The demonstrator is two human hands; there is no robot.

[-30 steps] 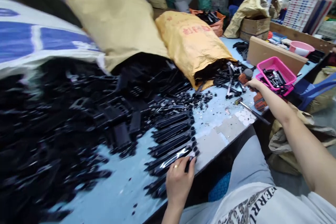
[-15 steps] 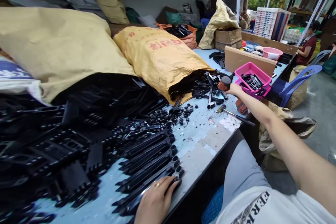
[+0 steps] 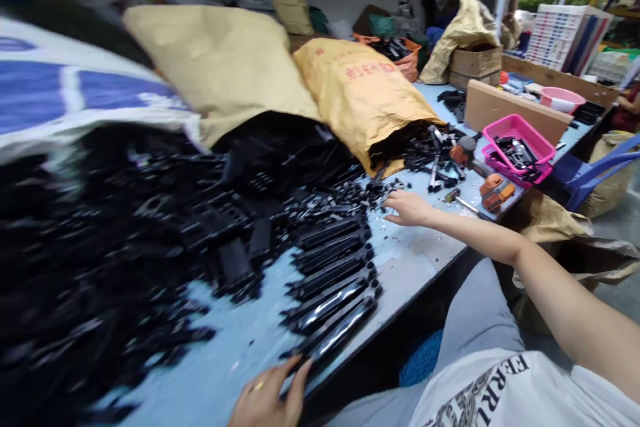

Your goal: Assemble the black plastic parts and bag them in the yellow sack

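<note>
My left hand lies at the table's near edge, fingers stretched out, touching the near end of a row of long black plastic strips. My right hand reaches over the light blue table, fingers extended over a scatter of small black parts; nothing shows in it. An orange and grey power tool lies farther right, apart from my hand.
A big heap of black plastic parts covers the left. Yellow sacks spill black pieces. Pink baskets, an orange tool, a screwdriver and a cardboard box stand right. A blue chair is beyond the edge.
My right hand has let go of the orange power tool by the pink baskets and come back left to the small black parts. My left hand slid toward the near edge.
</note>
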